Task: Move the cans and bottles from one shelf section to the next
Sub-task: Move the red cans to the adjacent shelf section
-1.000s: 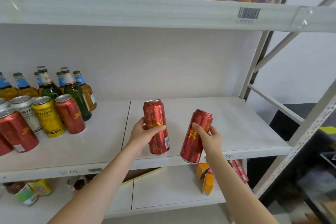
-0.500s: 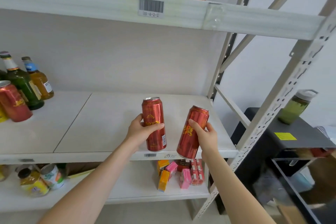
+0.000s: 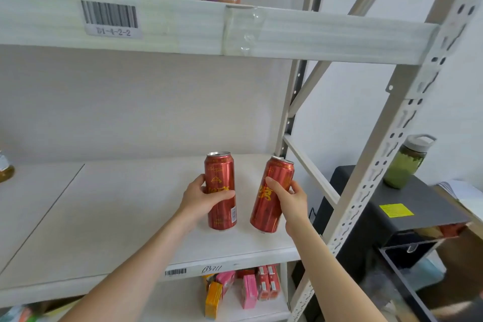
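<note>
each hand (image 3: 201, 197) (image 3: 288, 197) holds a red can (image 3: 221, 178) (image 3: 271, 206) over the shelf (image 3: 104, 217).

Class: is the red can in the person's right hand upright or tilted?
Tilted. The right can, in the right hand, has its top further right than its base; the left can stands straight.

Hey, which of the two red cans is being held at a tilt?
The red can in the right hand tilts, top leaning right; the other red can, in the left hand, is upright.
</note>
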Available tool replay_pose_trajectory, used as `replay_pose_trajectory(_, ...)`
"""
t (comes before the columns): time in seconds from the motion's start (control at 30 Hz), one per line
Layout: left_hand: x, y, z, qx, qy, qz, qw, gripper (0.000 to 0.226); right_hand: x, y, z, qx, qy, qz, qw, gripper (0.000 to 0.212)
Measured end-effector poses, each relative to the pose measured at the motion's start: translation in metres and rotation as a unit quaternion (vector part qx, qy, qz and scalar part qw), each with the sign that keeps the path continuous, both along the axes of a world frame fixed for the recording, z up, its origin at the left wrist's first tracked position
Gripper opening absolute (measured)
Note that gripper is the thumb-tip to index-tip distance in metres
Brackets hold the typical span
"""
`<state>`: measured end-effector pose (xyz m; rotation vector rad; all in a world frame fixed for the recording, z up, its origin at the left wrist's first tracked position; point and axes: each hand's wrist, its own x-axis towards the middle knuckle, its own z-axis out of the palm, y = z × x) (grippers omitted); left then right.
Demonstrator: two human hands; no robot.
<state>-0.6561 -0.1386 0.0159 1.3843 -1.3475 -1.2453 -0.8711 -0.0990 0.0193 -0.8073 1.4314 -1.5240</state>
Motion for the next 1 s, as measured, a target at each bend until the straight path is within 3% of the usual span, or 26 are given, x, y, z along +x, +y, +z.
replay_pose_trajectory(0.87,-0.076,-0.150,-0.046,-0.079,-0.034,0.064,0.994,0.061,-0.061,-0.216,-0.040,-0.089,0.036,0.024,0.995,0.035)
replay_pose_trajectory(1.0,-0.076,-0.159,-0.051,-0.086,-0.028,0.063,0.994,0.060,-0.061,-0.237,-0.043,-0.092,0.054,0.021,0.994,0.052)
